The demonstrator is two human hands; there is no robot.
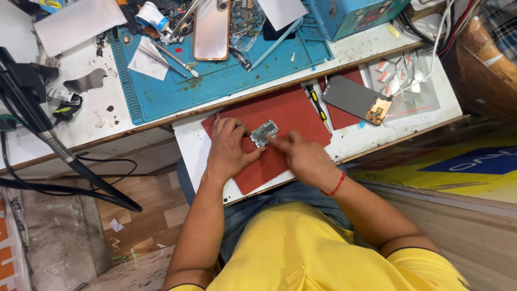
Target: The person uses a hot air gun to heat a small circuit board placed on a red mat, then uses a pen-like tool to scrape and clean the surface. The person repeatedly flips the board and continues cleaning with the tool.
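A small green circuit board (264, 132) lies on a red mat (291, 110) on a pull-out shelf below the bench. My left hand (229, 146) rests on the mat and pinches the board's left edge with its fingertips. My right hand (302, 156), with a red thread at the wrist, presses on the board's lower right side with a fingertip; whether it holds a small tool I cannot tell.
A phone screen panel (355, 98) and a yellow-handled screwdriver (319, 108) lie right of the mat. On the bench above sit a blue work mat (215, 81), a phone back (211, 29), tweezers (175, 60), a teal box (355, 16) and white cables (431, 59). A black hose (59, 156) hangs at left.
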